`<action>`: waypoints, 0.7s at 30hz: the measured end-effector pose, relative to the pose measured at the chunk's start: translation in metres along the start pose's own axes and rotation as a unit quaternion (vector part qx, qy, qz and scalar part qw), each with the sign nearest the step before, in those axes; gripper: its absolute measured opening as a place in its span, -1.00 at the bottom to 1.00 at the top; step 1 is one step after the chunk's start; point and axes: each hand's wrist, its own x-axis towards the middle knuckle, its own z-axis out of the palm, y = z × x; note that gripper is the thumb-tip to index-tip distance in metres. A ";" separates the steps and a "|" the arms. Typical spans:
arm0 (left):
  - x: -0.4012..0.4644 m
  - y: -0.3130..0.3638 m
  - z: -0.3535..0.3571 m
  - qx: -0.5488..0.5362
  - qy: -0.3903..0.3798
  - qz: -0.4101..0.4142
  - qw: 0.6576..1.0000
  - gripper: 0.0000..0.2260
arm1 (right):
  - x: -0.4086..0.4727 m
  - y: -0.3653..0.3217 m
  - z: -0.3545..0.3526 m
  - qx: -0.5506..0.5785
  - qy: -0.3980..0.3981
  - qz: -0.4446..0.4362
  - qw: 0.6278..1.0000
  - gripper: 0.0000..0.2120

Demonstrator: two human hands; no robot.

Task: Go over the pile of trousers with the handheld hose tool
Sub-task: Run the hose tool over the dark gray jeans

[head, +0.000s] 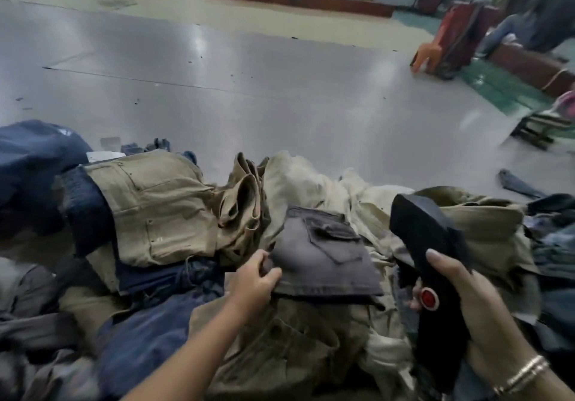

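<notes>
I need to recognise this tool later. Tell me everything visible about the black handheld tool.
The tool is black and matte, with a broad wedge-shaped head tapering into a long handle. A round red button sits on the handle's near face. It is held tilted, head up and away, above the trouser pile. The right hand grips the handle, thumb beside the button. No hose shows.

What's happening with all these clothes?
A person is working through a pile of trousers on a big grey table. Their left hand pinches the edge of a folded grey pair, while the right hand grips a black handheld tool with a red button, raised just beside it.
</notes>
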 end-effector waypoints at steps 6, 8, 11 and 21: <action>-0.040 -0.092 0.055 0.309 -0.066 -0.131 0.940 -0.52 | 0.027 0.075 -0.009 -0.078 0.014 0.138 0.987 -0.55; -0.036 -0.081 0.069 0.356 -0.062 -0.016 0.932 -0.57 | 0.035 0.082 -0.007 -0.073 -0.004 0.150 0.986 -0.54; -0.020 -0.061 0.095 0.356 -0.102 0.084 0.925 -0.69 | 0.047 0.082 -0.003 -0.062 -0.018 0.141 0.988 -0.68; 0.072 -0.047 0.158 0.452 0.024 -0.029 0.891 -0.40 | 0.064 0.088 -0.016 -0.051 -0.003 0.153 0.987 -0.79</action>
